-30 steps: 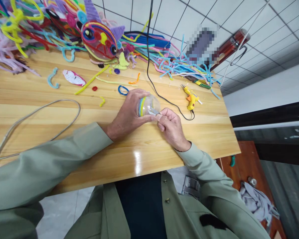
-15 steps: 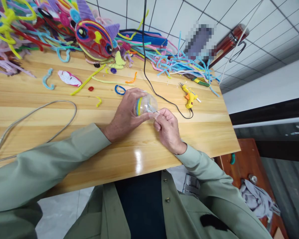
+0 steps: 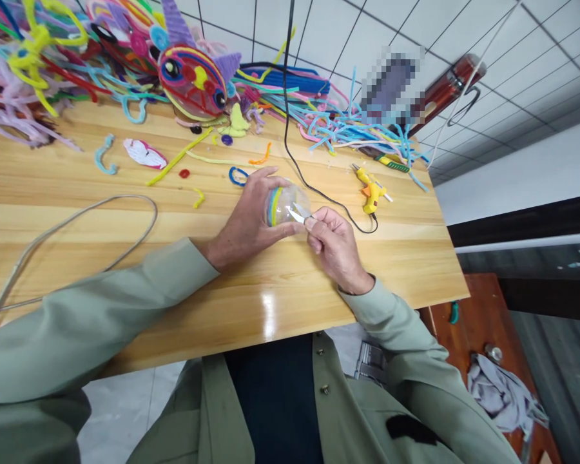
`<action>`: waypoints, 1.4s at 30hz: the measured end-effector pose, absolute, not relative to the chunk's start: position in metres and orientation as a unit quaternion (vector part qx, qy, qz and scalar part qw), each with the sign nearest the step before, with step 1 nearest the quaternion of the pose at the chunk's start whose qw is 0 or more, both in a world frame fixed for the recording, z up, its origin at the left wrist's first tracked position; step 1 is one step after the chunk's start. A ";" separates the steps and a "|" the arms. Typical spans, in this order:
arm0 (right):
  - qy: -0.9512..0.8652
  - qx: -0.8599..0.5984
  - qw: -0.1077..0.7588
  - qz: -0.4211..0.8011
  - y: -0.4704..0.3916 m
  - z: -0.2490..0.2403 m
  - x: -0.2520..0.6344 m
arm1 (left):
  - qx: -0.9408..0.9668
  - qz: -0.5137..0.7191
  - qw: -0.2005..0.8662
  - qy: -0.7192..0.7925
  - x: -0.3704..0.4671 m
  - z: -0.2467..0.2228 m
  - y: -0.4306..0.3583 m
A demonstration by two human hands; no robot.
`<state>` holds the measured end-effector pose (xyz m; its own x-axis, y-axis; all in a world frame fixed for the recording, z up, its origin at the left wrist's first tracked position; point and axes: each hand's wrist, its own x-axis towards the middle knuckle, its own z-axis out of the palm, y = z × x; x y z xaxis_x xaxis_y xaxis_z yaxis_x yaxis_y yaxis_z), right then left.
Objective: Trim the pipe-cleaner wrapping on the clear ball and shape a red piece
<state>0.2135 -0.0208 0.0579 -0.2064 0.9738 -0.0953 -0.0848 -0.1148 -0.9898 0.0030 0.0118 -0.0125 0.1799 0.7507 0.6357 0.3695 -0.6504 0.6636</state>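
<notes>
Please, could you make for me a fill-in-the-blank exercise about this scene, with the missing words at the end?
1. The left hand holds a clear plastic container with a yellow band beside a ____ band.
2. The right hand holds small scissors with the blades ____.
3. The body of the glue gun is ____.
4. The table is made of ____.

Missing words: blue; open; yellow; wood.

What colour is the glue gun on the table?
The glue gun is yellow with an orange trigger, best seen in the head view.
</notes>
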 end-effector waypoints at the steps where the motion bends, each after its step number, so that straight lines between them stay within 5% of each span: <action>1: -0.499 -0.445 0.433 0.604 -0.020 0.059 0.216 | 0.749 0.518 0.188 0.369 0.002 -0.013 0.012; 26: -0.513 -0.434 0.397 0.624 -0.018 0.066 0.224 | 0.753 0.507 0.228 0.352 -0.002 0.003 0.008; 34: -0.523 -0.425 0.461 0.578 -0.010 0.061 0.228 | 0.763 0.483 0.206 0.377 -0.008 -0.002 0.013; 42: -0.555 -0.424 0.400 0.593 -0.011 0.058 0.229 | 0.757 0.511 0.193 0.358 -0.006 -0.005 0.014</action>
